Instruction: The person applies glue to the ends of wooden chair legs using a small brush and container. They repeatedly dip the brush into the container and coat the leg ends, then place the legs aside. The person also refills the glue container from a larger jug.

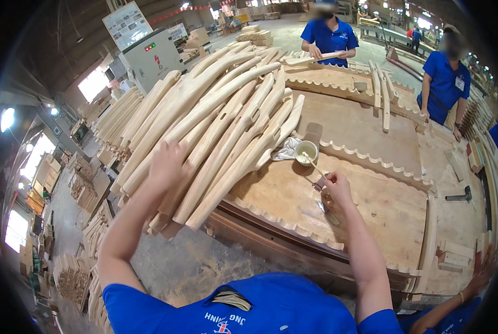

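Observation:
My right hand (338,188) is closed round a thin wooden stick (315,167), whose far end dips into a small round cup (306,151) with pale, whitish stuff inside. A crumpled white cloth (286,150) lies just left of the cup. Over a big pile of curved, smoothed wooden pieces (221,106) is my left hand (171,162), smeared by motion, at or just above the nearer pieces. Slots show in some of these pieces. Small items, one of them shiny (320,206), lie on the wooden table (371,211) below my right hand.
Scalloped wooden strips (366,160) run across the table. Several wooden pieces (381,92) rest across a far strip. A hammer (459,195) and wood blocks (454,259) lie at right. Co-workers in blue shirts (331,36) stand beyond; another person's hand (480,273) shows lower right.

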### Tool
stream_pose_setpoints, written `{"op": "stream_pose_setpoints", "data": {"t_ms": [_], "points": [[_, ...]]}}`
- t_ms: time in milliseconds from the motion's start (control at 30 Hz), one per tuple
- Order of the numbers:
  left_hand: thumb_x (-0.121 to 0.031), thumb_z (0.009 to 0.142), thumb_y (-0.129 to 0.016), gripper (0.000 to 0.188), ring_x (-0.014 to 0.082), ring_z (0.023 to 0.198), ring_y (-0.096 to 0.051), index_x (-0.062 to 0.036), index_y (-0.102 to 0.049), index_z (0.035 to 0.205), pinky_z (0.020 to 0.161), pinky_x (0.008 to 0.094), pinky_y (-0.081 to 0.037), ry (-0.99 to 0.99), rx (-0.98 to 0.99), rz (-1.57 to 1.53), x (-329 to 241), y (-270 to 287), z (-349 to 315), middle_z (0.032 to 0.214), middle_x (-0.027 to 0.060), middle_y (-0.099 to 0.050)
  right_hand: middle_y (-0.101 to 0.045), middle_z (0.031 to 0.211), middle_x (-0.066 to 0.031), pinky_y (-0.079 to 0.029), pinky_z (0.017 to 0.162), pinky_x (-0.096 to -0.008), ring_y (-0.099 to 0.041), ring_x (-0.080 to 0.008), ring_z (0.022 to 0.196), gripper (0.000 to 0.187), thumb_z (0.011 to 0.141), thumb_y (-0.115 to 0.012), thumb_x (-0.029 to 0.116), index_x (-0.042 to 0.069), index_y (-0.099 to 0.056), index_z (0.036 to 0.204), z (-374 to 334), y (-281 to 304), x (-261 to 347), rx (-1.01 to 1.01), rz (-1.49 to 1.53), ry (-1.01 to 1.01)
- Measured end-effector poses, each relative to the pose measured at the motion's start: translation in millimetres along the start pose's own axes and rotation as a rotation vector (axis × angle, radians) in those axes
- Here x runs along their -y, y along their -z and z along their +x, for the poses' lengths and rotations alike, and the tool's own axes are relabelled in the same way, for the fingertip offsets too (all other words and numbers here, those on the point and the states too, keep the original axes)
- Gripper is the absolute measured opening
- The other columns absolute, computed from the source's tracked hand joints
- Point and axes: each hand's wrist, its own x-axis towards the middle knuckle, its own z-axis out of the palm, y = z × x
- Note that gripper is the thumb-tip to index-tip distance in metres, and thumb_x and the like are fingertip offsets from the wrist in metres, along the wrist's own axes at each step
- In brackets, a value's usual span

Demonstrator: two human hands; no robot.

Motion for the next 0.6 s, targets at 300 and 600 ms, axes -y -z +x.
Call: {"op": "stream_pose_setpoints", "data": {"t_ms": [300, 600], "points": [[-0.055, 0.079, -0.057, 0.072, 0.0323, 0.105, -0.05, -0.0047, -0.042, 0.128, 0.082, 0.0433, -0.047, -0.036, 0.019, -0.138, -61.3, -2.1, -54.6, 0.113, 0.0178, -0.05, -0.062, 0.07, -0.01, -0.047, 0.058, -0.0295, -0.057, -0.0142, 0.062, 0.013, 0.081, -0.051, 0.006, -0.002, -0.06, 0.086, -9.4, 0.0, -0.6, 0.115, 0.152, -0.041], [-0.025, 0.084, -0.05, 0.055, 0.0377, 0.087, -0.057, 0.001, -0.036, 0.13, 0.08, 0.0472, -0.048, 0.025, -0.016, -0.256, -68.6, -30.6, -20.5, 0.099, 0.0253, -0.058, -0.059, 0.07, -0.0078, -0.047, 0.058, -0.0289, -0.056, -0.014, 0.061, 0.013, 0.081, -0.052, 0.009, -0.001, -0.058, 0.085, -1.2, 2.1, -15.4, 0.021, 0.161, 0.01]]}}
